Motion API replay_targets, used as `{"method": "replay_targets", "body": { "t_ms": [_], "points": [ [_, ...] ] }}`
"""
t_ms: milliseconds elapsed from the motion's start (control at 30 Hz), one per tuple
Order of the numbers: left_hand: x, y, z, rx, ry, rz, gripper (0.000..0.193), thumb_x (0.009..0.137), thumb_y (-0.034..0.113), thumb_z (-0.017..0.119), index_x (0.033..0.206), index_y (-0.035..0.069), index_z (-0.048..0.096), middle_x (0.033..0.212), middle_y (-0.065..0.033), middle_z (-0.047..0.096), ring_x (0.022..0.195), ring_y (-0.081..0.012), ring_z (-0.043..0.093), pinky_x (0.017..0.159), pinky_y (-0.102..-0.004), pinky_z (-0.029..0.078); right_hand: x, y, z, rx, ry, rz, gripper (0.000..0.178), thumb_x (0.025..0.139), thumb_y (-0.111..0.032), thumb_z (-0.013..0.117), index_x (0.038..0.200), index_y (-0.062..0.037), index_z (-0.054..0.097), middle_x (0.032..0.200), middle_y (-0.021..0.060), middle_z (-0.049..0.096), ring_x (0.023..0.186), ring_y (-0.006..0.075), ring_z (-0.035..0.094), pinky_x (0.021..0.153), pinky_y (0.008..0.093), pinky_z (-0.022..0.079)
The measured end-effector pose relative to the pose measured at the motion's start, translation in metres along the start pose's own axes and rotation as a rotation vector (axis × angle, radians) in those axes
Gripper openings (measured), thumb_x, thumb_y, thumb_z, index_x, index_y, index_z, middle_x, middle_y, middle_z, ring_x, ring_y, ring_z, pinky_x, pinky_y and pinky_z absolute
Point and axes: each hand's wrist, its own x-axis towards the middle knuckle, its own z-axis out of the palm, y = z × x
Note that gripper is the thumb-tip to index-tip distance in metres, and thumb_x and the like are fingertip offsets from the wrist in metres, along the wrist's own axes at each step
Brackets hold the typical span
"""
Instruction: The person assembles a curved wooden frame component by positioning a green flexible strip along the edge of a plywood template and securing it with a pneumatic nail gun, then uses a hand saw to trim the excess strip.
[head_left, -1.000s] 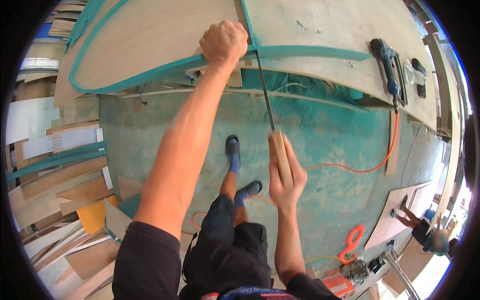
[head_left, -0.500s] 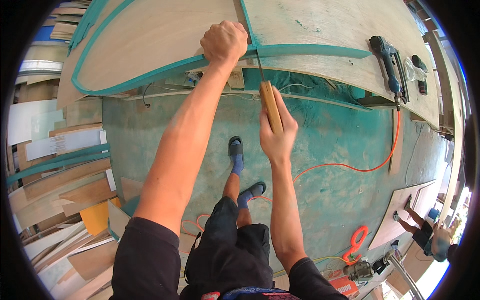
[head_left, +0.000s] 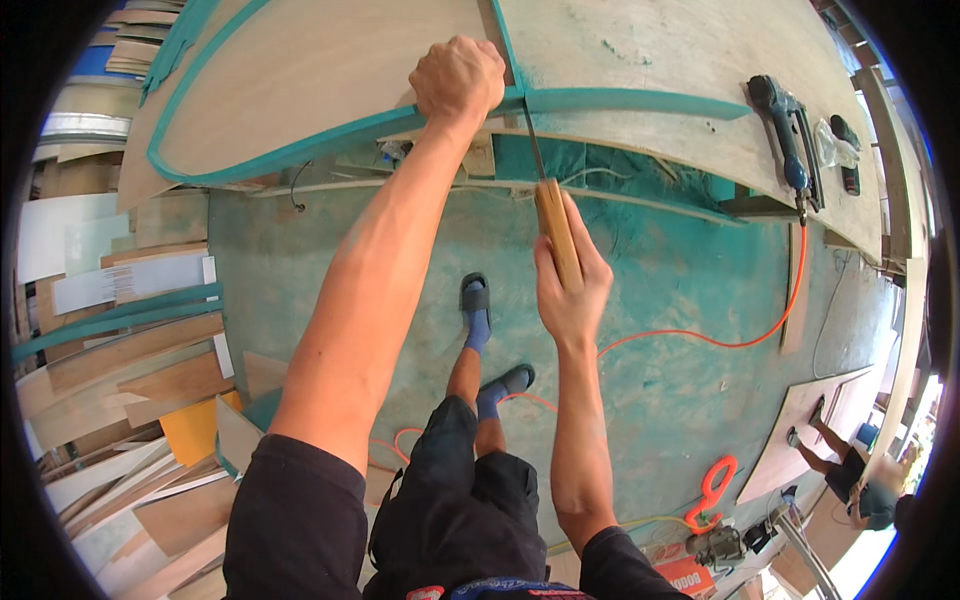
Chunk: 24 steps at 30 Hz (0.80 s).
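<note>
My right hand is wrapped round the wooden handle of a hand saw. Its narrow blade points away from me and meets the teal edge strip where a second teal strip joins it. Just left of the blade, my left hand is closed in a fist over the teal edging of a curved plywood panel. The fingertips of that hand are hidden beneath it. To the right, the edge strip continues past the blade and ends on the pale board.
A nail gun with an orange air hose lies on the workbench at right. Wood offcuts are stacked along the left. A person is at the lower right, beside a board on the floor.
My right hand has drawn the saw back toward me and slightly right, so more blade shows. My left hand keeps its hold on the edging.
</note>
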Motion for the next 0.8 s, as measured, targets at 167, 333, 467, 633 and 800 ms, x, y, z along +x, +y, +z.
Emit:
{"method": "replay_targets", "body": {
  "t_ms": [167, 333, 467, 633, 800],
  "points": [
    [-0.006, 0.001, 0.000, -0.011, -0.017, -0.066, 0.043, 0.096, 0.032, 0.053, 0.078, 0.000, 0.076, 0.082, -0.0252, 0.074, 0.081, -0.0433, 0.074, 0.075, -0.0518, 0.060, -0.044, 0.014, -0.026, -0.076, 0.007, -0.116, 0.059, 0.085, 0.005, 0.062, 0.143, -0.0046, 0.060, 0.104, 0.0203, 0.075, 0.083, 0.0109, 0.071, 0.076, 0.0261, 0.054],
    [0.000, 0.004, 0.002, 0.015, -0.050, -0.033, 0.043, 0.097, 0.033, 0.053, 0.081, 0.001, 0.078, 0.084, -0.0236, 0.075, 0.084, -0.0420, 0.075, 0.075, -0.0500, 0.061, 0.020, 0.000, 0.013, 0.015, 0.013, -0.031, 0.057, 0.086, 0.002, 0.063, 0.143, -0.0039, 0.060, 0.109, 0.0218, 0.075, 0.089, 0.0161, 0.075, 0.077, 0.0271, 0.054],
    [0.004, -0.004, -0.004, 0.018, 0.032, -0.028, 0.044, 0.097, 0.033, 0.054, 0.083, 0.000, 0.078, 0.083, -0.0233, 0.075, 0.085, -0.0426, 0.075, 0.074, -0.0505, 0.061, -0.044, 0.011, -0.016, -0.046, 0.022, -0.168, 0.057, 0.088, 0.001, 0.064, 0.144, -0.0048, 0.059, 0.111, 0.0207, 0.075, 0.090, 0.0156, 0.075, 0.078, 0.0274, 0.055],
    [-0.012, -0.005, 0.002, -0.040, -0.051, -0.020, 0.041, 0.096, 0.033, 0.053, 0.083, 0.003, 0.077, 0.086, -0.0256, 0.074, 0.083, -0.0460, 0.072, 0.074, -0.0539, 0.059, -0.031, 0.001, -0.011, -0.046, -0.004, -0.021, 0.056, 0.089, 0.003, 0.063, 0.144, -0.0052, 0.059, 0.116, 0.0197, 0.075, 0.094, 0.0171, 0.076, 0.082, 0.0294, 0.056],
    [-0.006, -0.007, 0.008, -0.160, 0.203, 0.215, 0.043, 0.101, 0.045, 0.054, 0.088, 0.011, 0.078, 0.080, -0.0110, 0.074, 0.070, -0.0335, 0.072, 0.063, -0.0494, 0.057, -0.005, 0.006, 0.004, -0.023, 0.006, -0.054, 0.056, 0.089, 0.001, 0.064, 0.144, -0.0051, 0.059, 0.116, 0.0205, 0.074, 0.096, 0.0189, 0.077, 0.082, 0.0295, 0.056]
  ]
}}
